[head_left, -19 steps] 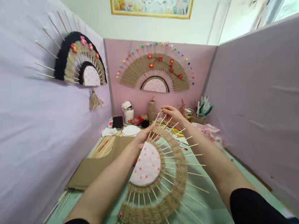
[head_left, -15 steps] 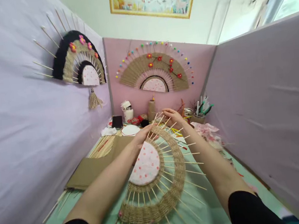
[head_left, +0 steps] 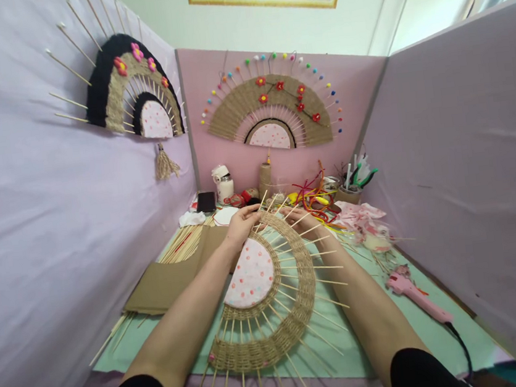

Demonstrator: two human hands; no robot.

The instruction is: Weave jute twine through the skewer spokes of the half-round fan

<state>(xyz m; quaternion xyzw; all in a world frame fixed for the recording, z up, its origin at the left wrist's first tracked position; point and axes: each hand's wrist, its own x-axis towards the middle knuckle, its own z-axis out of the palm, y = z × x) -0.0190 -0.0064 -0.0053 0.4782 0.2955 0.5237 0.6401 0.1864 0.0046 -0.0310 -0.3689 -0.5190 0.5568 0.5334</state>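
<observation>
A half-round woven fan (head_left: pixel 305 275) leans toward me, made of tan twine worked around thin sticks. Its half-disc centre (head_left: pixel 249 274) is white with pink dots. My left hand (head_left: pixel 244 221) is closed on the fan's upper end, thumb and fingers at the woven band. Just right of that end, my right hand (head_left: pixel 299 221) has its fingers bent together among the stick tips. Sticks partly cover those fingers, and what they pinch is too small to make out. Small pink spots show on the fan's lower end.
Brown cardboard (head_left: pixel 166 285) lies left over a bundle of sticks (head_left: pixel 182 245). A pink glue gun (head_left: pixel 416 296) rests at right, its cord off the front. Behind are a twine cone (head_left: pixel 264 179), a white bottle (head_left: pixel 223 185) and coloured pipe cleaners (head_left: pixel 309 197). Finished fans (head_left: pixel 230 113) hang on the partitions.
My right hand has come down and slightly right, closer to the fan's stick tips. My left hand stays on the fan. The view has shifted, showing the glue gun at right.
</observation>
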